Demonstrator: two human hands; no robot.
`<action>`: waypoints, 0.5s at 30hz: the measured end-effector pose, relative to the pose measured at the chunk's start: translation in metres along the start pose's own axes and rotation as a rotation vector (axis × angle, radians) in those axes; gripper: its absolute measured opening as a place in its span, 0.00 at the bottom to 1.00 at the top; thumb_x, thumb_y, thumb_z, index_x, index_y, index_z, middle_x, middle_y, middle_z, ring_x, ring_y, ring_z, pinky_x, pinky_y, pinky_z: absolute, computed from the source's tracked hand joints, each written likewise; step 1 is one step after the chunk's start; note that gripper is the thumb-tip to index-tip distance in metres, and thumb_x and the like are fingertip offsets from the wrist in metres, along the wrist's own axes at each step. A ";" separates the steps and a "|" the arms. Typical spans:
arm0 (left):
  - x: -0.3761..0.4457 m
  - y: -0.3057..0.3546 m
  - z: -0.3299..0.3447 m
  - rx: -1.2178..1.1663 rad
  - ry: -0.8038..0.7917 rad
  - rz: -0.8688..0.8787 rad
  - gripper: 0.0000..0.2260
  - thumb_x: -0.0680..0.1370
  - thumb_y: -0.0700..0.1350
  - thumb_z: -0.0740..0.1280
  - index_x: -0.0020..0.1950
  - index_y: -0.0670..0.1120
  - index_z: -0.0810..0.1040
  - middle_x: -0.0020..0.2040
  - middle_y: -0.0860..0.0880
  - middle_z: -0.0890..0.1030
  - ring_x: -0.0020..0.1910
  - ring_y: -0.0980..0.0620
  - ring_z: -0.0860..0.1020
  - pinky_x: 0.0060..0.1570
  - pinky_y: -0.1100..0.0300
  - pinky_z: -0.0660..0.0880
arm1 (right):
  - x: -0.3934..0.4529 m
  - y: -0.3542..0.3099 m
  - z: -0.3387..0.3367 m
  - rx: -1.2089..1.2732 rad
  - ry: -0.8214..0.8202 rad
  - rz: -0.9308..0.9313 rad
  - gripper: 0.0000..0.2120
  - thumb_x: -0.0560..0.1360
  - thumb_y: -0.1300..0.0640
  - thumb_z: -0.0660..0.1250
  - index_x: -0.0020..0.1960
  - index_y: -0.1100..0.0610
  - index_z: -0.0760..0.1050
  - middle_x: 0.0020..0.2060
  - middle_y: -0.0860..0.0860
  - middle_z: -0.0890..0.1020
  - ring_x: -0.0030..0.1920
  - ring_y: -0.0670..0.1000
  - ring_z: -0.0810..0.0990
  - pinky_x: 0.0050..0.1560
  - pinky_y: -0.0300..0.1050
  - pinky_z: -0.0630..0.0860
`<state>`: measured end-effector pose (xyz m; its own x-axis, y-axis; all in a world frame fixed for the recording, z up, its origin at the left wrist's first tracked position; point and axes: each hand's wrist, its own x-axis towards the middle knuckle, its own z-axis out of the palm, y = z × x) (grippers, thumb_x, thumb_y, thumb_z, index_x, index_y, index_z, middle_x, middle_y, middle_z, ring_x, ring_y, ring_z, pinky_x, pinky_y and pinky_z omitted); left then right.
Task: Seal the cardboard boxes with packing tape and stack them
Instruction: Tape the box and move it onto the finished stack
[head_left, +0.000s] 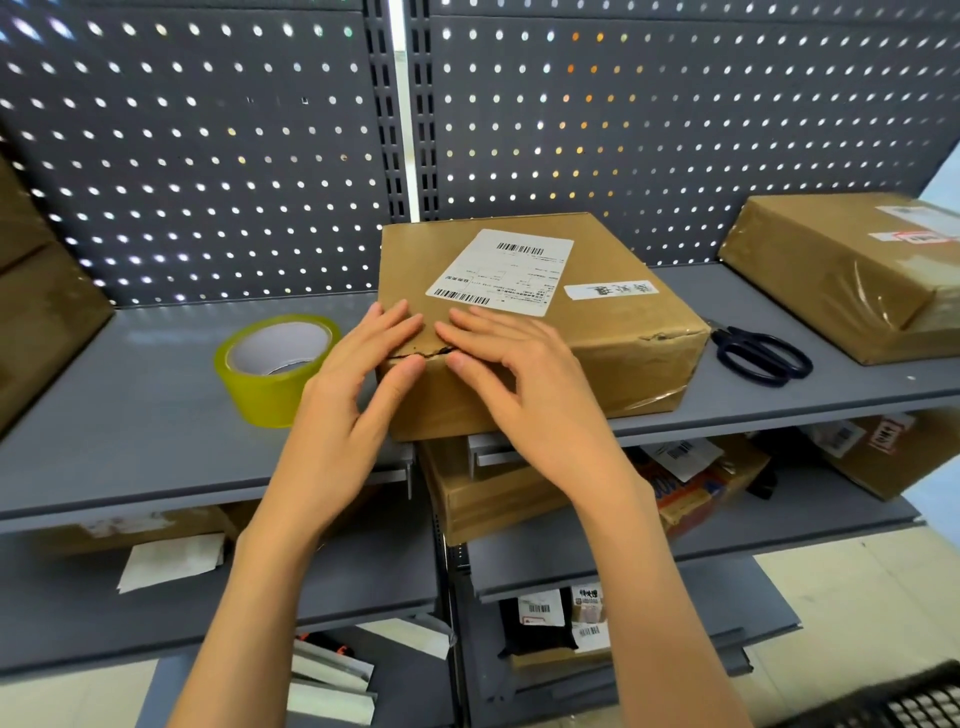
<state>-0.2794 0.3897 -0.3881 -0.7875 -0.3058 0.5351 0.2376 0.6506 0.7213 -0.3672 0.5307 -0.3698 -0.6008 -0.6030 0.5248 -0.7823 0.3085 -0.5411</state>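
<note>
Both hands flat on the cardboard box (519, 322) at the shelf (130, 389) edge — left hand (363, 374) and right hand (514, 374), fingers straight, pressing over the torn seam, probably smoothing tape. Tape roll (275, 369) just left, scissors (758, 353) right — handy.

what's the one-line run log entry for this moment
step: press box edge | left hand: flat on torn corner | right hand: flat on box | tape roll: left, idle | scissors: right, idle

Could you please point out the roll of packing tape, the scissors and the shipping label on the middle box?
roll of packing tape (260, 387): head view, yellowish outer side.
scissors (759, 354): head view, black handle loops.
shipping label (501, 272): head view, middle of white sheet.
</note>
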 end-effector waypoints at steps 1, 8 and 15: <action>-0.001 0.002 -0.003 -0.005 0.026 -0.022 0.18 0.79 0.51 0.59 0.68 0.52 0.71 0.67 0.57 0.73 0.69 0.66 0.66 0.66 0.70 0.62 | 0.000 -0.001 -0.002 0.018 -0.003 0.009 0.16 0.78 0.52 0.63 0.65 0.53 0.76 0.64 0.48 0.77 0.68 0.44 0.70 0.67 0.28 0.53; -0.011 -0.027 -0.044 0.497 0.158 -0.100 0.15 0.80 0.46 0.63 0.65 0.45 0.75 0.62 0.46 0.77 0.62 0.46 0.73 0.62 0.53 0.67 | -0.002 -0.013 -0.009 0.175 0.049 0.106 0.14 0.79 0.54 0.64 0.64 0.53 0.77 0.61 0.44 0.79 0.65 0.41 0.71 0.65 0.32 0.62; 0.009 -0.054 -0.053 0.903 -0.097 -0.168 0.22 0.72 0.51 0.73 0.59 0.37 0.78 0.50 0.34 0.81 0.54 0.35 0.77 0.71 0.43 0.56 | -0.001 -0.024 -0.004 0.140 0.086 0.085 0.12 0.79 0.55 0.64 0.62 0.52 0.79 0.59 0.45 0.79 0.64 0.36 0.68 0.58 0.17 0.55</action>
<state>-0.2691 0.3152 -0.3985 -0.8255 -0.4123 0.3853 -0.3859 0.9107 0.1477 -0.3487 0.5270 -0.3543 -0.6806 -0.5119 0.5242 -0.7011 0.2471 -0.6689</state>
